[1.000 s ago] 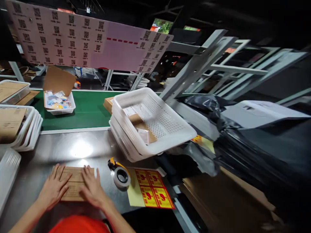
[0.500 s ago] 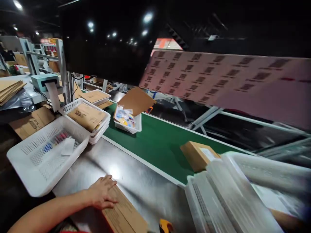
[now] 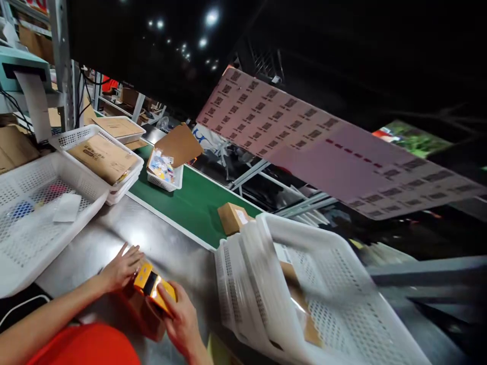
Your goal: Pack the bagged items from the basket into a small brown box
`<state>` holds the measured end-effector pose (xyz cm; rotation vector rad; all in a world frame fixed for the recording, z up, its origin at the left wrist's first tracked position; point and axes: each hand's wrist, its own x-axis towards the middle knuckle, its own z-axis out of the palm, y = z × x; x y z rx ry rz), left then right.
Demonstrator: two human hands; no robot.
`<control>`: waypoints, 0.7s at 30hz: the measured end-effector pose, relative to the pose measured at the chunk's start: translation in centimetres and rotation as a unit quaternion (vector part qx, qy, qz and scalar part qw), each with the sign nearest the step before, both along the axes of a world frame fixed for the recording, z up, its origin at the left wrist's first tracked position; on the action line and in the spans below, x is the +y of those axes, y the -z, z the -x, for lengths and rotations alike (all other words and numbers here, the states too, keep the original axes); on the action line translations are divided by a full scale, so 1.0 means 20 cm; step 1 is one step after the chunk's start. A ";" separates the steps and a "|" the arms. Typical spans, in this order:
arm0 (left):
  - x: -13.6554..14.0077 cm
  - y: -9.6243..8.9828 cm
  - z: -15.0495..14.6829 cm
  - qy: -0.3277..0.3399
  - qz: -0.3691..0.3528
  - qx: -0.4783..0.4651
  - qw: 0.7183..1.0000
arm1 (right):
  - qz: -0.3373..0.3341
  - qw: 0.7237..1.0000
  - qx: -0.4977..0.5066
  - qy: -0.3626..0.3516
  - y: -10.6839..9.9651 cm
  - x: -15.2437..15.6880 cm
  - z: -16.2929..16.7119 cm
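My left hand (image 3: 122, 269), fingers spread, rests over the far end of a cardboard box (image 3: 140, 314) at the steel table's near edge. The box's side looks dark red, and my hands and the tool cover much of it. In my right hand (image 3: 181, 317) is a yellow-and-black handheld scanner (image 3: 158, 289). My fingers wrap around its body, and its head sits just above the box, close to my left fingertips. Whether the head touches the box I cannot tell.
A white basket (image 3: 49, 253) holding small packets stands left, beside stacked baskets (image 3: 125, 188) with a brown mailer. Tilted white baskets (image 3: 243, 284) stand right. A green conveyor belt (image 3: 198, 195) carries a small box (image 3: 233, 218) and a filled basket (image 3: 167, 181). A code sheet (image 3: 297, 157) hangs above.
My right hand has come into view holding the yellow scanner, which lay on the table before. My left hand stays on the box. The view has swung right.
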<state>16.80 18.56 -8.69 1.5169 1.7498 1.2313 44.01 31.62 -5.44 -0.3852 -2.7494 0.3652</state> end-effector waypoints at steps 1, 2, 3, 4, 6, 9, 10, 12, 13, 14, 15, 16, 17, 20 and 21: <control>-0.01 0.00 -0.02 -0.065 -0.006 -0.086 0.994 | 0.002 1.000 0.002 0.005 0.01 0.01 -0.03; -0.02 -0.01 -0.05 -0.131 -0.001 -0.174 0.976 | 0.003 1.000 0.001 0.007 0.02 0.02 -0.05; -0.03 -0.02 -0.09 -0.180 0.020 -0.256 0.950 | 0.003 1.000 -0.003 0.007 0.03 0.02 -0.06; -0.03 -0.04 -0.12 -0.201 0.051 -0.319 0.925 | 0.002 1.000 -0.008 0.006 0.03 0.02 -0.06; -0.02 -0.07 -0.19 -0.171 0.115 -0.414 0.886 | -0.002 1.000 -0.020 0.005 0.02 0.02 -0.06; 0.00 -0.12 -0.25 -0.129 0.175 -0.535 0.816 | 0.008 0.999 -0.035 0.012 0.01 0.02 -0.04; 0.01 -0.12 -0.25 -0.129 0.185 -0.557 0.799 | 0.021 0.999 -0.041 0.010 0.00 0.03 -0.04; 0.02 -0.13 -0.25 -0.137 0.203 -0.582 0.775 | 0.055 0.996 -0.062 -0.014 -0.04 0.05 -0.03; 0.02 -0.12 -0.25 -0.139 0.210 -0.587 0.770 | 0.074 0.994 -0.074 -0.030 -0.06 0.07 -0.03; 0.02 -0.12 -0.25 -0.142 0.214 -0.588 0.767 | 0.091 0.991 -0.086 -0.048 -0.09 0.08 -0.02; 0.03 -0.12 -0.24 -0.147 0.215 -0.583 0.770 | 0.105 0.987 -0.101 -0.064 -0.12 0.09 -0.01; 0.03 -0.12 -0.23 -0.153 0.215 -0.573 0.776 | 0.116 0.983 -0.118 -0.077 -0.14 0.10 0.00; 0.04 -0.13 -0.22 -0.159 0.214 -0.559 0.785 | 0.126 0.979 -0.137 -0.083 -0.17 0.11 0.01; 0.06 -0.13 -0.10 -0.177 0.207 -0.509 0.817 | 0.147 0.964 -0.208 -0.077 -0.24 0.14 0.02; 0.06 -0.13 -0.03 -0.186 0.204 -0.492 0.825 | 0.141 0.962 -0.225 -0.067 -0.25 0.15 0.01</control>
